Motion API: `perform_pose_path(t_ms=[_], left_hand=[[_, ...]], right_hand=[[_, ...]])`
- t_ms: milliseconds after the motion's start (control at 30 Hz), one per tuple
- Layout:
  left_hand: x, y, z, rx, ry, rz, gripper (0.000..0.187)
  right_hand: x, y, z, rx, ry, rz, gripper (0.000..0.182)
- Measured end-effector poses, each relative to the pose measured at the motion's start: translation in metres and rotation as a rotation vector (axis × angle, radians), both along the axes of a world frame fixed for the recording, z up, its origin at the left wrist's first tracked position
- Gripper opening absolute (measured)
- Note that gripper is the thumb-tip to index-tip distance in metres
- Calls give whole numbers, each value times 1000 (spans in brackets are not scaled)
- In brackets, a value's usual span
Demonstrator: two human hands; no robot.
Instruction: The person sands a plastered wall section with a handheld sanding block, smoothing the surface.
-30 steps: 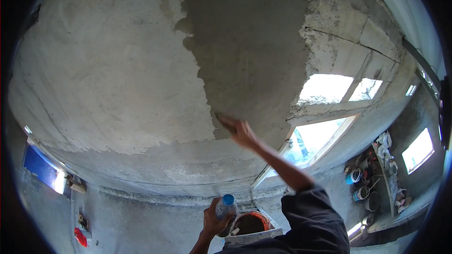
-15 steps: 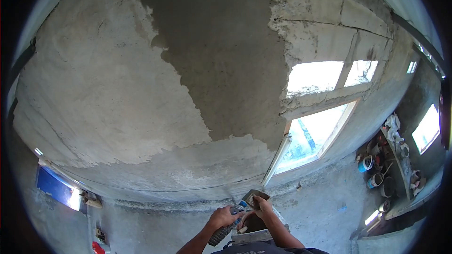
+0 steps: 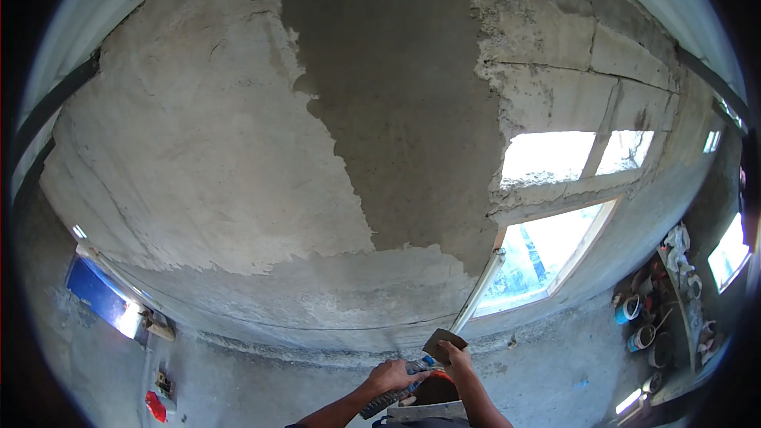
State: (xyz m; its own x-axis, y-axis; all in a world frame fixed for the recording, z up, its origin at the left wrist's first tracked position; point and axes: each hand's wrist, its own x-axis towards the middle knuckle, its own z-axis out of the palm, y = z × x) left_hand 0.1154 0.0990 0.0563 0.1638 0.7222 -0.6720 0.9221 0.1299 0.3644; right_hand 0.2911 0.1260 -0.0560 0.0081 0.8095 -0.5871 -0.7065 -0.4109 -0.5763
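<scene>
My left hand (image 3: 390, 376) is closed around a clear, ridged plastic bottle (image 3: 374, 407) with a blue cap (image 3: 429, 361). The bottle lies tilted, its capped end towards my right hand. My right hand (image 3: 456, 360) grips a flat, roughly square trowel (image 3: 437, 342) with a dull grey-brown face; its handle is hidden by my fingers. Below both hands is a container with an orange-red inner rim (image 3: 444, 379), its contents too dark to make out. In front rises a wall with a dark, damp-looking band of plaster (image 3: 396, 127) between paler old plaster (image 3: 206, 150) and rough blocks (image 3: 547, 32).
A window opening with a pale frame (image 3: 547, 257) is right of the dark plaster. Several buckets (image 3: 628, 309) and a cluttered shelf (image 3: 680, 301) stand at the far right. At left are a blue panel (image 3: 95, 289) and a red item (image 3: 155, 406) on the concrete floor (image 3: 261, 388).
The view has tilted, so the wall sits lower and further right. The trowel shows its broad face more fully. The bottle leans flatter, with its cap still near my right hand.
</scene>
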Motion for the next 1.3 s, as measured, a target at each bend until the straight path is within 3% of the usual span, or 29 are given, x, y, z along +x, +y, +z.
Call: perform_pose_path(t_ms=[100, 167, 200, 300, 400, 467, 500, 567, 700, 800, 867, 967, 1067, 1133, 1267, 1300], left_hand=[[2, -3, 5, 64, -20, 10, 96], [1, -6, 8, 81, -50, 44, 96], [0, -10, 5, 180, -133, 78, 95], [-4, -17, 9, 366, -341, 140, 89], [-4, -29, 13, 514, -490, 202, 80], [-3, -32, 9, 598, -527, 251, 75], [-5, -39, 2, 632, -549, 298, 71], [-6, -45, 1, 665, -578, 343, 67], [-10, -53, -6, 708, -705, 399, 61], [-13, -65, -35, 767, -868, 499, 59], [-14, -66, -37, 832, -1003, 579, 57], [-18, -65, -31, 928, -1033, 601, 61], [-25, -63, -19, 1003, -1006, 613, 63], [-31, -62, -17, 1054, -985, 611, 63], [-43, -64, -28, 977, -956, 702, 58], [-45, -65, -32, 997, -952, 724, 56]], right_hand=[[4, -2, 10, 23, -76, 27, 31], [18, -6, 24, 178, -417, 186, 24], [28, -7, 27, 178, -422, 193, 24], [70, -4, 15, 204, -56, 45, 19], [124, -11, -89, 189, -64, 29, 14], [148, -21, -128, -289, 77, -162, 10], [152, -25, -146, -360, 114, -187, 24], [148, -37, -156, -481, 147, -229, 17], [117, -50, -164, -241, 246, -111, 18], [81, -42, -121, -370, 156, -31, 13], [69, -32, -119, -234, 197, 129, 13], [45, -6, -85, -59, 88, 122, 21], [34, 37, -84, 71, -2, 134, 24], [22, 66, -34, 197, 45, 144, 27], [10, 144, 42, 488, -385, 127, 36], [1, 152, 90, 553, -547, 87, 31]])
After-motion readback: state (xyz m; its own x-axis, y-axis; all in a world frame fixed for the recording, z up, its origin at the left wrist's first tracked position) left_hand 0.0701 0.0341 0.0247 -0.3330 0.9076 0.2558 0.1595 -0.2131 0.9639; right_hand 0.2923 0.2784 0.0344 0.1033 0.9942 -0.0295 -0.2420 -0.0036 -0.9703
